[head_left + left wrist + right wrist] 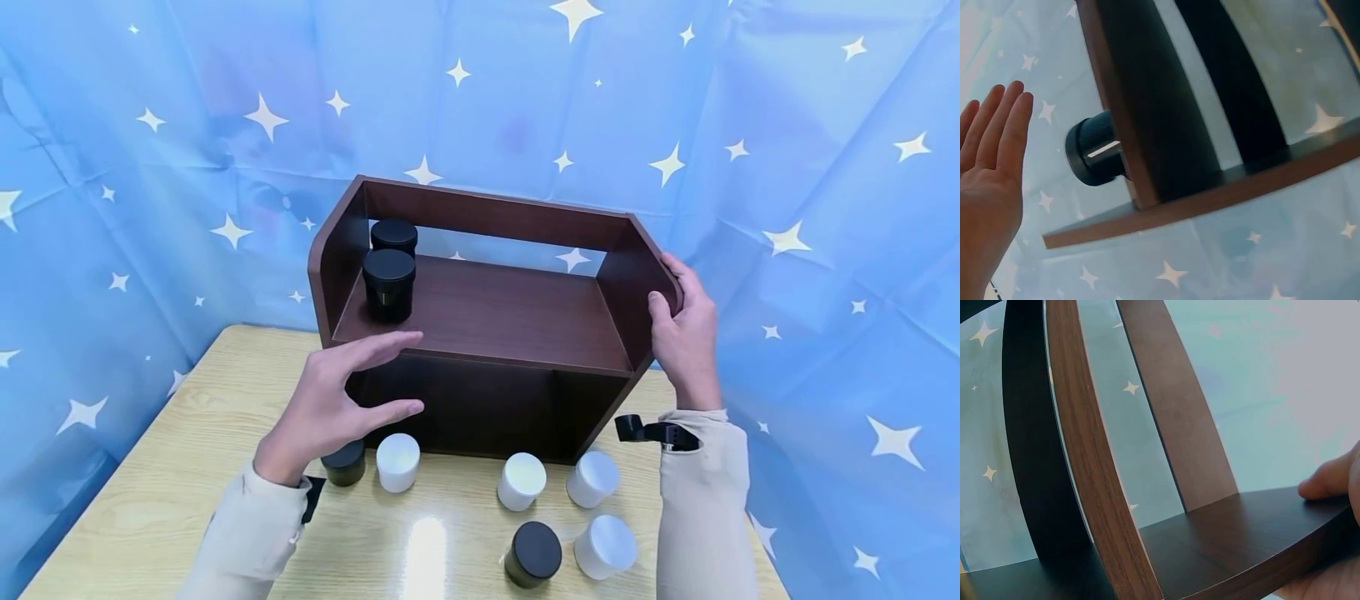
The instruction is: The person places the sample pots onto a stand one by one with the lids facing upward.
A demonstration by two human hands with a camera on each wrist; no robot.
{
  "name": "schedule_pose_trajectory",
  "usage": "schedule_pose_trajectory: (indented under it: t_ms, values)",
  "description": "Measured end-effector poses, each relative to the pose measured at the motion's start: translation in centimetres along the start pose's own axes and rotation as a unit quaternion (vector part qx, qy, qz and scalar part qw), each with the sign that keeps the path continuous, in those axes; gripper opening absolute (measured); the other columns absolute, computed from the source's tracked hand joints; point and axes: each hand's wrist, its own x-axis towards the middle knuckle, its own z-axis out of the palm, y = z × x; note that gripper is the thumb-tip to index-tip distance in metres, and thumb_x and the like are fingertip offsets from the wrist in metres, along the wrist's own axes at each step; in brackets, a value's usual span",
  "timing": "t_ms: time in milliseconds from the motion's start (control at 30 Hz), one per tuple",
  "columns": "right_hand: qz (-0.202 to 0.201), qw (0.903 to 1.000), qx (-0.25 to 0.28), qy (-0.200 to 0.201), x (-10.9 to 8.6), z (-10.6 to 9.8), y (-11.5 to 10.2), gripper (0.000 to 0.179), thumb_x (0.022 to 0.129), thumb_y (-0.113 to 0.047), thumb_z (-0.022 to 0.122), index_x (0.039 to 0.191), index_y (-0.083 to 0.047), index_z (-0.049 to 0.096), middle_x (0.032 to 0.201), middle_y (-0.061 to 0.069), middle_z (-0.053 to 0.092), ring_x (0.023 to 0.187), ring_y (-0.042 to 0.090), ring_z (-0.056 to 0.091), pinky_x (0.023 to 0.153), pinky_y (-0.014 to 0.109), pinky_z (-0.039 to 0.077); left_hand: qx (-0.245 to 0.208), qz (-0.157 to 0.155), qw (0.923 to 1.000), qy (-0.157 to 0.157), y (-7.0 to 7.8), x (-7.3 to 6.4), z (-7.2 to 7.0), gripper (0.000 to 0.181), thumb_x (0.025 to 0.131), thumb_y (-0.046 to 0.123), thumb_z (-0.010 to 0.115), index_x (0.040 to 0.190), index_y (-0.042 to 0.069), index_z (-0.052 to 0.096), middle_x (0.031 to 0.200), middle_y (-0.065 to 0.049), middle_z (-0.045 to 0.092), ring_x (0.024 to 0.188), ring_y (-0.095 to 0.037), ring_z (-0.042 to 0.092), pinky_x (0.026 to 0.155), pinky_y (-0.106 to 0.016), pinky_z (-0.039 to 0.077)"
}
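Note:
A dark brown wooden shelf (510, 308) stands at the back of the table. My right hand (686, 333) grips the edge of its right side panel, thumb on the inner face; the thumb (1329, 481) also shows in the right wrist view. On the upper board's left end stand two black lidded jars, a front one (389, 287) and a rear one (394, 236) partly hidden behind it. My left hand (322, 400) is held in front of the shelf's left part, fingers extended and thumb apart, holding nothing. In the left wrist view a black jar (1094, 150) sticks out past the board.
In front of the shelf on the wooden table (247, 392) stand several white jars, one (397, 462) near my left wrist and another (522, 481) further right. A black jar (345, 463) is partly behind my left wrist; another (533, 553) stands nearer. A blue star-patterned curtain (487, 125) hangs behind.

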Motion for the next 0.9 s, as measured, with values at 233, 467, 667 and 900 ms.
schedule_pose_trajectory:
  t_ms: [233, 467, 667, 900]
  values:
    - [-0.004, 1.0, -0.005, -0.001, 0.0, 0.0, 0.0, 0.05, 0.103, -0.017, 0.044, 0.152, -0.03, 0.043, 0.148, 0.008, 0.054, 0.119, 0.024, 0.06, 0.08, 0.007, 0.048, 0.024, -0.043, 0.9985, 0.024, -1.2, -2.8, 0.2, 0.075, 0.068, 0.016, 0.093, 0.136, 0.017, 0.063, 0.133, -0.001, 0.069, 0.116, -0.019, 0.069, 0.099, -0.015, 0.049]
    - [-0.007, 0.9999, -0.013, -0.004, 0.0, -0.3, 0.0, 0.051, 0.103, -0.016, 0.043, 0.153, -0.028, 0.042, 0.147, 0.009, 0.054, 0.118, 0.023, 0.06, 0.08, 0.006, 0.048, 0.05, -0.111, 0.9923, 0.026, -3.9, -6.0, 0.8, 0.066, 0.072, 0.018, 0.091, 0.132, 0.018, 0.065, 0.13, -0.001, 0.07, 0.109, -0.024, 0.072, 0.094, -0.011, 0.049]
    - [-0.025, 0.9993, -0.026, -0.002, 0.4, -0.4, -0.3, 0.05, 0.103, -0.017, 0.044, 0.152, -0.028, 0.043, 0.146, 0.01, 0.055, 0.116, 0.023, 0.06, 0.08, 0.006, 0.047, 0.094, -0.143, 0.9839, 0.053, -7.0, -9.5, 1.5, 0.06, 0.068, 0.014, 0.092, 0.124, 0.015, 0.07, 0.121, -0.004, 0.074, 0.1, -0.026, 0.075, 0.088, -0.008, 0.05]
    - [-0.01, 0.9996, -0.024, -0.002, 0.1, -0.1, -0.2, 0.051, 0.103, -0.015, 0.044, 0.152, -0.027, 0.044, 0.146, 0.01, 0.054, 0.117, 0.023, 0.059, 0.079, 0.006, 0.047, 0.15, -0.098, 0.9781, 0.106, -10.0, -12.5, 2.5, 0.051, 0.062, 0.011, 0.094, 0.11, 0.012, 0.075, 0.105, -0.004, 0.078, 0.09, -0.024, 0.074, 0.087, -0.003, 0.045]
